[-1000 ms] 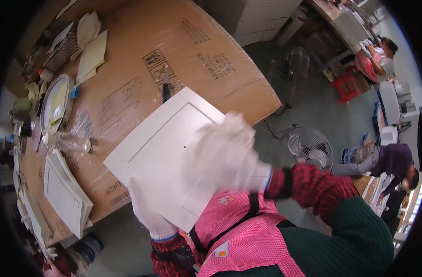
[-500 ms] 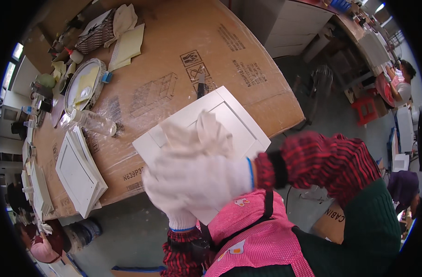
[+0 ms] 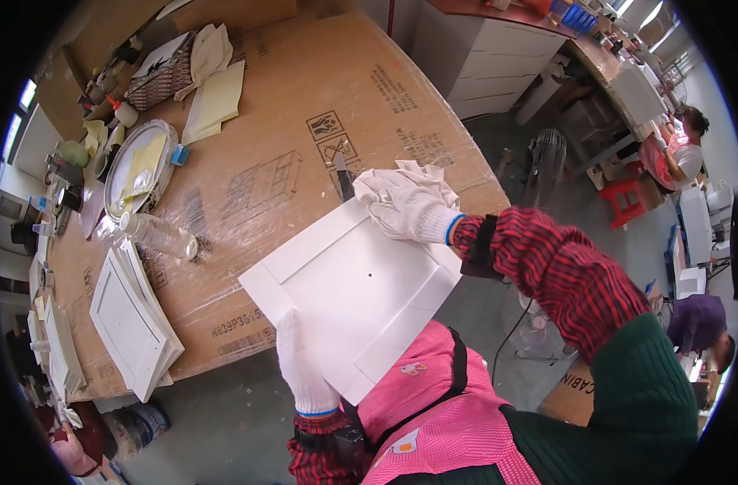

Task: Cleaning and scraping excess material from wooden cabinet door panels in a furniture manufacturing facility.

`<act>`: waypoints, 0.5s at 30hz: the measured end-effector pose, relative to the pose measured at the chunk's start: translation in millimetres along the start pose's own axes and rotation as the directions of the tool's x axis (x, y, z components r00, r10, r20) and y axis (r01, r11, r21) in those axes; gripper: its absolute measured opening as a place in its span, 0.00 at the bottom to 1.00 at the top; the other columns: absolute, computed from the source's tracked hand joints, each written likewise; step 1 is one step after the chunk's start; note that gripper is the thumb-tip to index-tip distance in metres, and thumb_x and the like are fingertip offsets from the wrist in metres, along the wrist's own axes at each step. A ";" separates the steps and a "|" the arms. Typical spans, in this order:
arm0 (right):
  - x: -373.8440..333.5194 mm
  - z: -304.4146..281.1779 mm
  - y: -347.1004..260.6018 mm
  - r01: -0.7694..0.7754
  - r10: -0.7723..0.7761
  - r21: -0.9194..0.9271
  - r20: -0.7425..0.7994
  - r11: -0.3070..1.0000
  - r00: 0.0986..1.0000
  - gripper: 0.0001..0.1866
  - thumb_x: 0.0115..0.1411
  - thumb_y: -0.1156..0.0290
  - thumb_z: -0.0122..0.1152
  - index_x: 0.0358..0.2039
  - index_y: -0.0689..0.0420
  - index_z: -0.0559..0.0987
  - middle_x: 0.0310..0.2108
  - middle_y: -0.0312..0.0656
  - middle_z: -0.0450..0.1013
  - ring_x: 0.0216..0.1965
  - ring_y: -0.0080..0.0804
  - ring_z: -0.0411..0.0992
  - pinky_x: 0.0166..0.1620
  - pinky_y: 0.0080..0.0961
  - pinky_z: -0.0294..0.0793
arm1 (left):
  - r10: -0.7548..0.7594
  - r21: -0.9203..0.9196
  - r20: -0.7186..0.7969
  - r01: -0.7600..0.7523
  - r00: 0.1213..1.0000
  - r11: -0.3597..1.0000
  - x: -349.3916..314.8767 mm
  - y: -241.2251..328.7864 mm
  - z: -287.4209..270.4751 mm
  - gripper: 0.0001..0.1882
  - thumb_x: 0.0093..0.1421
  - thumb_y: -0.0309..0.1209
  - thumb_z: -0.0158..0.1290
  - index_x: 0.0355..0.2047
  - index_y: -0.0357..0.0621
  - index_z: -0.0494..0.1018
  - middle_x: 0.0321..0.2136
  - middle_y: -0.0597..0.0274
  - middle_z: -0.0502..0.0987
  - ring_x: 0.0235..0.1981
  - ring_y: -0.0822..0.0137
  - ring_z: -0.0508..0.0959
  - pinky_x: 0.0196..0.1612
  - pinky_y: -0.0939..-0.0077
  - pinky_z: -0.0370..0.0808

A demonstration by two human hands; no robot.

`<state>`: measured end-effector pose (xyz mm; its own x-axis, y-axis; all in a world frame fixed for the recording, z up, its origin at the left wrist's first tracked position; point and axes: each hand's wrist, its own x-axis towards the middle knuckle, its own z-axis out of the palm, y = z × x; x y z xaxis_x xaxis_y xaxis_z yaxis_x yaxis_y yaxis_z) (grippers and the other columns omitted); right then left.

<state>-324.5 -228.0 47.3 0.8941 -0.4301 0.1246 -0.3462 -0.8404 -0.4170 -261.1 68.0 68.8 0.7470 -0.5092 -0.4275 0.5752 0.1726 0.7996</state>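
A white framed cabinet door panel with a small dark hole near its middle lies tilted across the table's edge and my lap side. My left hand, in a white knit glove, grips its near left edge; the fingers are partly hidden under it. At the far right edge of the panel, my gloved right hand is closed around a crumpled off-white cloth and presses it to the rim. Just beyond the panel, a knife-like blade lies on the table.
The cardboard-covered table carries a stack of white panels, a clear bottle, a round tub lid, yellow paper and a wicker basket. A floor fan and red stool stand right. Other people work nearby.
My right hand has moved the cloth from the panel's middle to its far right edge, uncovering the panel's face. My left hand stays at the near left edge.
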 end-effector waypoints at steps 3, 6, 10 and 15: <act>-18.1 20.1 16.5 0.010 -0.033 -0.181 -0.126 0.983 0.991 0.21 0.64 0.55 0.58 0.57 0.42 0.77 0.58 0.33 0.75 0.55 0.44 0.74 0.59 0.43 0.70 | -0.035 -0.165 -0.049 0.026 0.998 0.986 -2.3 2.0 13.5 0.15 0.78 0.41 0.43 0.49 0.42 0.72 0.40 0.63 0.76 0.41 0.69 0.79 0.43 0.71 0.79; -65.7 -4.5 -4.5 -0.052 0.011 -0.217 -0.185 0.975 0.983 0.18 0.64 0.60 0.60 0.54 0.48 0.77 0.51 0.38 0.76 0.51 0.41 0.74 0.57 0.40 0.71 | -0.033 -0.260 -0.009 0.029 0.999 0.965 -2.3 -1.3 9.1 0.15 0.78 0.41 0.44 0.49 0.43 0.72 0.40 0.63 0.77 0.41 0.68 0.79 0.43 0.70 0.79; -140.6 35.5 -8.0 -0.070 0.288 0.799 -0.132 0.597 0.948 0.17 0.65 0.66 0.56 0.54 0.51 0.76 0.48 0.42 0.74 0.48 0.40 0.73 0.57 0.47 0.70 | -0.125 -0.348 0.032 0.128 0.992 0.929 -1.6 -1.8 8.6 0.16 0.78 0.42 0.45 0.51 0.43 0.72 0.42 0.62 0.77 0.43 0.67 0.80 0.45 0.69 0.80; -145.3 -7.3 -171.3 0.440 -0.352 0.314 -0.298 0.841 0.887 0.23 0.67 0.62 0.56 0.59 0.59 0.76 0.53 0.50 0.74 0.57 0.53 0.74 0.60 0.48 0.74 | -0.019 -0.134 -0.039 0.013 0.999 0.991 -12.3 11.0 26.0 0.22 0.77 0.44 0.46 0.61 0.41 0.68 0.48 0.60 0.77 0.46 0.66 0.80 0.48 0.68 0.80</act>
<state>-397.2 -23.9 107.2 0.8303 -0.1838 0.5261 0.1911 -0.7929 -0.5787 -272.6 54.1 93.8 0.7484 -0.4794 -0.4584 0.6246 0.2770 0.7302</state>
